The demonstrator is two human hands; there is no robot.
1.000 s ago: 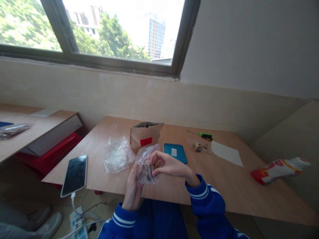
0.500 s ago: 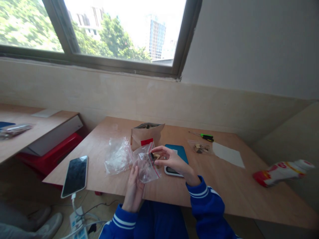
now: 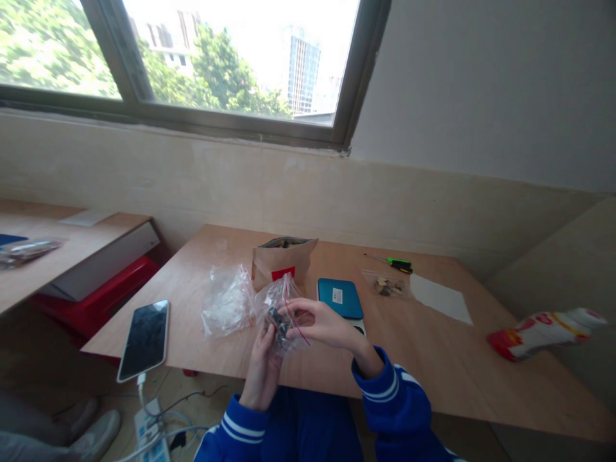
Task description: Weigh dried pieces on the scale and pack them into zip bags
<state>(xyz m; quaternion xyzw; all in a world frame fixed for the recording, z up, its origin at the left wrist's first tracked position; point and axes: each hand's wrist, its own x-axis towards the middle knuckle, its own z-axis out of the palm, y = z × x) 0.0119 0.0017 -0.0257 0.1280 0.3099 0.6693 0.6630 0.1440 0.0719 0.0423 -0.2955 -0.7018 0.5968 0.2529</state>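
Note:
My left hand is closed on the lower left side of a clear zip bag with a red seal line, held above the table's front edge. My right hand reaches through the bag's mouth from the right. Its curled fingers are around small dark and tan dried pieces, seen blurrily through the plastic. Behind the zip bag stands an open brown paper pouch with a red label and similar pieces inside. Just right of my hands lies a scale with a blue top, partly hidden by my right hand.
A pile of clear bags lies at left, near a phone on the table edge with a cable. Rightward are a filled zip bag, a green-black screwdriver, white paper and a bottle. Someone's shoe shows at lower left.
My right hand has moved left and slightly down, taking the dried pieces from the zip bag's mouth to inside it. More of the scale's blue top is uncovered.

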